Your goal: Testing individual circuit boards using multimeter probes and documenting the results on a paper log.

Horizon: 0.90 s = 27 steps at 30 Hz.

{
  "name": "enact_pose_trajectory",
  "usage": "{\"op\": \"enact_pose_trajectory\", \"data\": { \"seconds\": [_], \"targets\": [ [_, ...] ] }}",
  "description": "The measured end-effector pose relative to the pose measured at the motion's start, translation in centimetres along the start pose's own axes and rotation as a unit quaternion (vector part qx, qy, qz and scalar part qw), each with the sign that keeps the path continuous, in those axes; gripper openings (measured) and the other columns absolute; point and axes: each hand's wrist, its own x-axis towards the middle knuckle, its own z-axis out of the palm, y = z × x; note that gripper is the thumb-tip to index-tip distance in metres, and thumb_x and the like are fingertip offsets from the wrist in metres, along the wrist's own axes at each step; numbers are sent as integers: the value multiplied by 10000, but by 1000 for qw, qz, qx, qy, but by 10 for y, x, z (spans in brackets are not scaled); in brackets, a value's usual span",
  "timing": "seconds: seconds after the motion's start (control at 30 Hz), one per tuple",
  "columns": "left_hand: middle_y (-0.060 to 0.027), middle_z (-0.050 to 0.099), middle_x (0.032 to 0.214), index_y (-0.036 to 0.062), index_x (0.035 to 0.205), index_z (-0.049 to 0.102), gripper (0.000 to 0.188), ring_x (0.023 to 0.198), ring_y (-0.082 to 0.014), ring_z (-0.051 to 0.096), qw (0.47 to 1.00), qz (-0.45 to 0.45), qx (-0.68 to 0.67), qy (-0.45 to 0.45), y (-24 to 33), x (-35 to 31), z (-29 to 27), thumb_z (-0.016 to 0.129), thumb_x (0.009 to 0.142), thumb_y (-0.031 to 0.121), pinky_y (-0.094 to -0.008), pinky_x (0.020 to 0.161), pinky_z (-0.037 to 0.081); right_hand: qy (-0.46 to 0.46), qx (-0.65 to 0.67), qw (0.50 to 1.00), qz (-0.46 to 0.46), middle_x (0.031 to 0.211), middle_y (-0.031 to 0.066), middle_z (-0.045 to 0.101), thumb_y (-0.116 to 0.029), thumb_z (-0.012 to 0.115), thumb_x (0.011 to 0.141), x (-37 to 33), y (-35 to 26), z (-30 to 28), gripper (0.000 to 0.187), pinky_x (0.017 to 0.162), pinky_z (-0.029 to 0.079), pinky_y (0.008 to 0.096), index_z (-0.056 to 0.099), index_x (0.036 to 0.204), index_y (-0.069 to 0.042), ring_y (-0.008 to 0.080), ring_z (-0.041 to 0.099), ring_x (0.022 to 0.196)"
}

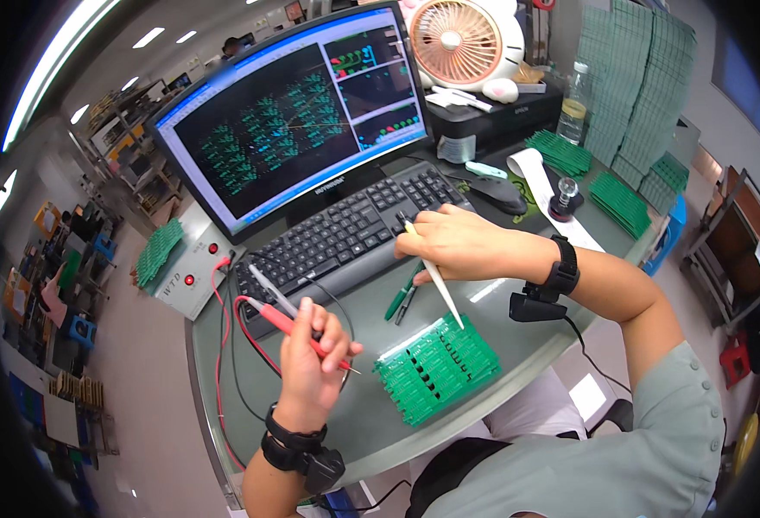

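Grey glass-topped bench is carrying one green circuit-board panel; left hand fingers are gripping two probes, red and grey, right hand fingers pinching one white stylus.

Rounded grey-green desk is the anchor. Behind it: a big monitor with a dark screen, and a pink desk fan sitting on a black printer. Tall stacks of green panels on the desk's far right. Pale grey floor to the desk's left, with cluttered shelving racks beyond it. More crates and bins along the far left. Ceiling strip lights above, all on.
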Motion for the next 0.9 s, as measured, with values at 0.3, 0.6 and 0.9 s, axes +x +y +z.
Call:
{"op": "enact_pose_trajectory", "data": {
  "seconds": [0.3, 0.6, 0.9],
  "targets": [
    [55, 365, 571, 167, 818, 441, 311, 363, -47, 299, 999, -4, -38, 11, 1, 13, -22, 432, 1043, 383, -260, 533, 483, -52, 117, 991, -48, 820, 75, 626, -468, 847, 578, -58, -68, 1, 651, 774, 446, 415, 535, 969, -50, 314, 638, 883],
    [16, 418, 617, 137, 762, 442, 316, 455, -89, 397, 1000, -14, 4, 21, 1, 18, -37, 454, 1009, 334, -241, 463, 375, -55, 75, 996, -10, 901, 92, 583, -462, 828, 612, -75, -80, -13, 679, 762, 409, 385, 494, 1007, -22, 259, 592, 915],
    [6, 551, 684, 119, 921, 550, 114, 552, -89, 508, 909, -93, 399, 74, 39, -22, -68, 597, 959, 216, -209, 495, 415, 144, -91, 893, 417, 1021, 152, 651, -469, 797, 722, -247, 36, -132, 576, 716, 499, 399, 559, 1021, -38, 328, 657, 863]
  ]
}}
